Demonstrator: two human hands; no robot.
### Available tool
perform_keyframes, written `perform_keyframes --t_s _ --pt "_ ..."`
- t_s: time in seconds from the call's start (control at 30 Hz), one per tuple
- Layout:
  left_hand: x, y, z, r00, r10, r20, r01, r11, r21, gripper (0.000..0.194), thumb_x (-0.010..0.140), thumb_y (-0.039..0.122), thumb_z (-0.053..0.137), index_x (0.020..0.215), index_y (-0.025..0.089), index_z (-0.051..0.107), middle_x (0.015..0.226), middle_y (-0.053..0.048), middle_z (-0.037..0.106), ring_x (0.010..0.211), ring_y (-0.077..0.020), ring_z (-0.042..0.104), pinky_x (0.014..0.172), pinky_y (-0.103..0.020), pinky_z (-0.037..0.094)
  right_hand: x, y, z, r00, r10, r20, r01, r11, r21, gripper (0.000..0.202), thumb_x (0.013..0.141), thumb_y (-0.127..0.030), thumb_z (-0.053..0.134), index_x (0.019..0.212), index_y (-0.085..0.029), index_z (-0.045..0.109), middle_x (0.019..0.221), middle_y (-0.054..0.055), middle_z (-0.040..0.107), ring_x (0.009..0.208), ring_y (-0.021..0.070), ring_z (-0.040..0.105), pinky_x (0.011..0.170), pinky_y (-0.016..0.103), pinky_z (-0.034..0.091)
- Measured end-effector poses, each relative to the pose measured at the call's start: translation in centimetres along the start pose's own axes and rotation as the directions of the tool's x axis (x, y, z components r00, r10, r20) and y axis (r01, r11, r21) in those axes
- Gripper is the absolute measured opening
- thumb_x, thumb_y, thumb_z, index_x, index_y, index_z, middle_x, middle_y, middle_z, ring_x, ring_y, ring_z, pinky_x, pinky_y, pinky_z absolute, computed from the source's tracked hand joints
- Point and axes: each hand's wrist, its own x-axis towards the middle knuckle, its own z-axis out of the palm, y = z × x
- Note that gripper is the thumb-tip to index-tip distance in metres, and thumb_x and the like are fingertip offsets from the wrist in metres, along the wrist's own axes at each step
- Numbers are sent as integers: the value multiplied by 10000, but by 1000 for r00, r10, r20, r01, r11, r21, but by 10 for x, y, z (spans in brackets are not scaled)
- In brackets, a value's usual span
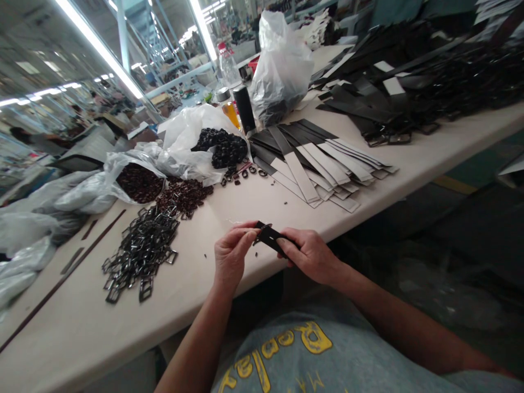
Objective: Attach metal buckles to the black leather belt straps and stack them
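Observation:
My right hand [307, 252] grips a short black strap [272, 238] near the table's front edge, thumb on top. At the strap's far end, my left hand [234, 252] pinches around a dark buckle [262, 232]; the fingers partly hide it. A pile of dark metal buckles [143, 248] lies on the table to the left. Beyond my hands, black strips with pale ends [319, 164] are fanned out. Small black loops [245, 173] lie beside an open plastic bag of black pieces [223, 147].
Brown pieces [184, 196] spill from a bag at the left of the pale table [196, 284]. Behind stand a black cylinder [244, 109], a bottle [228, 65] and a tall plastic bag [280, 65]. More black straps [380, 98] are heaped at the right.

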Motion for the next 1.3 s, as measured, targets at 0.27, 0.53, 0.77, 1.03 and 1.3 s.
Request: perform_keyframes --t_s 0.27,0.53,0.77,1.03,1.3 --pt "-6 3 3 999 4 38 -11 983 182 99 784 267 758 711 213 798 687 -12 717 655 -129 618 639 -239 489 3 2 2 997 -53 61 47 995 91 246 957 -318 496 813 -167 627 690 7 647 595 124 604 566 226 447" --pt "-7 3 10 993 -76 95 69 995 76 135 755 285 782 656 193 780 659 -10 677 602 -122 613 583 -238 514 -2 3 4 994 -35 106 15 984 179 277 988 -350 472 871 -152 628 738 33 676 663 142 648 632 242 509" --pt "-6 -10 21 994 -100 -52 92 987 -135 546 670 319 867 1190 271 712 690 43 654 552 -95 580 522 -202 509 -1 3 13 997 -39 66 18 959 283 315 984 -422 504 818 -172 597 727 23 666 620 120 631 603 226 522" --pt "-7 -21 25 991 -108 -80 87 969 -233 541 694 348 867 1195 296 668 796 43 686 683 -94 614 658 -192 522 1 8 12 999 -24 43 13 975 223 333 972 -427 530 787 -166 624 667 18 665 580 123 623 571 223 486" --pt "-10 -19 26 978 -44 -206 16 991 -135 404 645 441 884 970 223 780 901 -33 776 763 -137 653 711 -230 534 2 2 11 1000 -25 -7 26 990 138 380 958 -430 534 684 -175 598 562 -7 612 510 105 552 520 212 416"
